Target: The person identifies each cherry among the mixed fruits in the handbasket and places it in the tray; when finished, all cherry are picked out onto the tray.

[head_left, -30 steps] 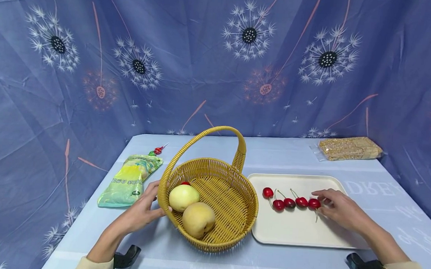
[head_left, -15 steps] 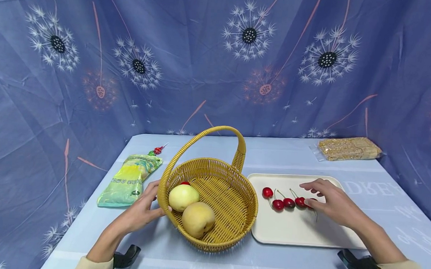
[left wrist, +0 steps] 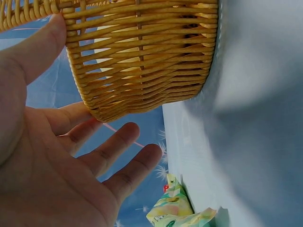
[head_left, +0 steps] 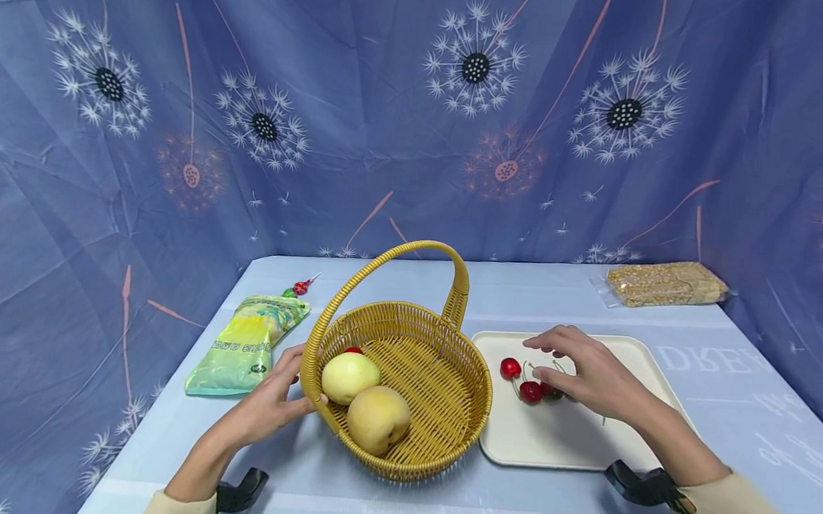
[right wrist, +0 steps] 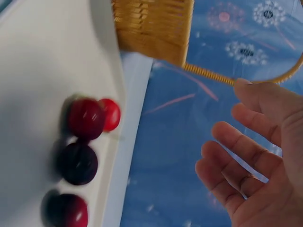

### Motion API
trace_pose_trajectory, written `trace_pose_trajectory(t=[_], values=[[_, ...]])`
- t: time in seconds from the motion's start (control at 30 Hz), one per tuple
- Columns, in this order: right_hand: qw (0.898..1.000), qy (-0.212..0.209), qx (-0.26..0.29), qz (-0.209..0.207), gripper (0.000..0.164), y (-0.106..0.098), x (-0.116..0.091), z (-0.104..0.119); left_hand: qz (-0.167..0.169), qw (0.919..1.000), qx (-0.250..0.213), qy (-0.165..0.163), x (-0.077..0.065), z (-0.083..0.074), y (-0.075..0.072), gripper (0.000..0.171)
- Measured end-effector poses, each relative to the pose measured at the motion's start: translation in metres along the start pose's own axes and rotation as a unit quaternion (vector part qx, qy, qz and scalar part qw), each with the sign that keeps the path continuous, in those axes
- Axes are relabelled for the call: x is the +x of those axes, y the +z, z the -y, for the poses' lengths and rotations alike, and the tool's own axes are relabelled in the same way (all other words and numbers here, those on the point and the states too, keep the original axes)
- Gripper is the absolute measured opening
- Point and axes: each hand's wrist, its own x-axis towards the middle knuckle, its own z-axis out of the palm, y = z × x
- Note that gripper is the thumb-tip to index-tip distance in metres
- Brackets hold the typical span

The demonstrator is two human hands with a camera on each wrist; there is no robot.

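A yellow woven basket (head_left: 438,392) with a tall handle holds a pale green, pear-like fruit (head_left: 351,378), a yellow-orange, peach-like fruit (head_left: 378,420) and a partly hidden red thing (head_left: 354,350). My left hand (head_left: 271,402) rests against the basket's left side, its thumb and forefinger touching the weave and the other fingers loosely extended. Over the cream tray (head_left: 548,446), my right hand (head_left: 591,374) hovers with fingers spread, holding nothing. Beneath it lie several cherries; one red cherry (head_left: 510,368) shows at the left of the row, and others are partly covered by the hand.
Left of the basket lies a green-yellow packet (head_left: 239,353), with a red lollipop (head_left: 301,287) behind it. A wrapped golden-brown snack (head_left: 668,284) sits at the back right. Patterned blue cloth (head_left: 392,114) hangs behind the table.
My right hand has moved left across the tray, from the cherry at the right end of the row to above the middle ones. The left hand and basket stay put.
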Motion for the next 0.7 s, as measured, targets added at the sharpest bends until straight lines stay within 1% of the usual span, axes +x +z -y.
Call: trace_pose_trajectory(t=[0.23, 0.43, 0.6, 0.7], values=[[0.999, -0.029, 0.019, 0.015, 0.031, 0.007, 0.022, 0.019, -0.001, 1.0000, 0.001, 0.001, 0.000, 0.001, 0.000, 0.058], [0.997, -0.049, 0.033, 0.043, 0.032, 0.015, 0.042, 0.040, 0.000, 1.0000, 0.001, -0.004, 0.000, 0.000, 0.000, 0.058], [0.995, -0.071, 0.034, 0.068, 0.032, 0.023, 0.059, 0.055, 0.002, 1.0000, -0.004, -0.007, 0.000, 0.000, 0.000, 0.059], [0.993, -0.090, 0.029, 0.071, 0.033, 0.028, 0.069, 0.061, 0.003, 1.0000, -0.006, -0.007, 0.000, 0.000, 0.000, 0.060]])
